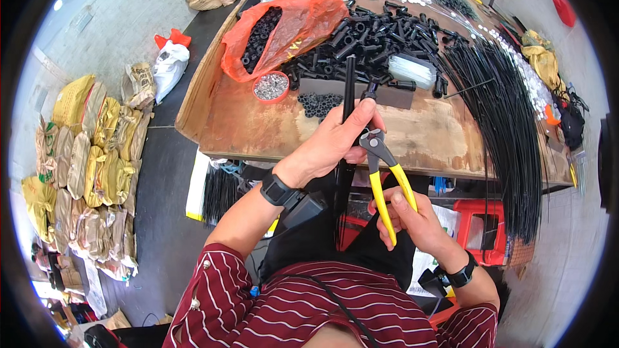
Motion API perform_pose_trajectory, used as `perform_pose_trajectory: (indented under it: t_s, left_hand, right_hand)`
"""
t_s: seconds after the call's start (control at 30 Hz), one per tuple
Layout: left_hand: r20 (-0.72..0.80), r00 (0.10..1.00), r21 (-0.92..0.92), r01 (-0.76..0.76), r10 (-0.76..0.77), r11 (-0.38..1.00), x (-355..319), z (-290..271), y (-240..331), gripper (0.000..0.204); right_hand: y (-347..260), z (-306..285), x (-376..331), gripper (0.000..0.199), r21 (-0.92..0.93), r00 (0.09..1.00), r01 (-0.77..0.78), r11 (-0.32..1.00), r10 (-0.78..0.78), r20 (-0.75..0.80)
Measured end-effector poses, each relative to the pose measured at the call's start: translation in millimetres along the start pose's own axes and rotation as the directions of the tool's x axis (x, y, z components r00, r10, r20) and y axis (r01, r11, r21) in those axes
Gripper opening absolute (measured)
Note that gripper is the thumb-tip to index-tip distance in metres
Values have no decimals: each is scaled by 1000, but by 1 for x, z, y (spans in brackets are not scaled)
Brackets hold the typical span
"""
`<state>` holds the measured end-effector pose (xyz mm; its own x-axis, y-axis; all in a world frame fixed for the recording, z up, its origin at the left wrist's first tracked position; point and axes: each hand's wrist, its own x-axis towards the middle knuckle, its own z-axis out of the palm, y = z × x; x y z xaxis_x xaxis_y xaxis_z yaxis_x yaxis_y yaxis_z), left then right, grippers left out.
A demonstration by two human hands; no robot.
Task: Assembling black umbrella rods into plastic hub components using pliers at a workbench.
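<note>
My left hand is closed round a bundle of thin black rods that stands nearly upright and runs down past the table's front edge. A short black plastic piece shows at its thumb tip; the fingers partly hide how it is held. My right hand grips yellow-handled pincers, fingers round the handles, which stand apart. The dark pincer head points up and lies against or just beside the left fingertips. Whether anything sits in the jaws is hard to make out.
The wooden table carries a heap of black tubular parts, an orange bag of black pieces, a red bowl of small metal parts and long black rods. Filled sacks lie left; a red stool stands right.
</note>
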<state>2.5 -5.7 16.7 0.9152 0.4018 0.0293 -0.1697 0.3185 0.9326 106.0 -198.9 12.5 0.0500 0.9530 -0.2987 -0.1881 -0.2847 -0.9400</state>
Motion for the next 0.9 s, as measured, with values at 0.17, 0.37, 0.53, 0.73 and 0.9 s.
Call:
perform_pose_trajectory:
  t_s: [0.17, 0.37, 0.53, 0.73, 0.9]
  left_hand:
    - [7, 1000, -5, 4, -4, 1000, 2, 0, -1, 50]
    - [-263, 964, 99, 59, -32, 993, 12, 1, -5, 47]
    - [-217, 973, -53, -93, 80, 994, -2, -20, 1, 45]
    - [-336, 939, -93, -101, 65, 991, -11, -38, -4, 45]
    - [-429, 898, -112, -162, 100, 980, -34, -61, 0, 45]
  right_hand:
    - [6, -3, 0, 41, 87, 1000, -3, 996, 3, 5]
    - [-7, -5, 12, 40, 13, 995, 98, 995, -98, -23]
    - [-81, -10, 26, 40, -155, 869, 409, 899, -436, -233]
    - [-44, -26, 33, 34, 46, 964, 172, 984, -159, -213]
    - [-39, -30, 91, 41, -265, 921, 247, 932, -311, -236]
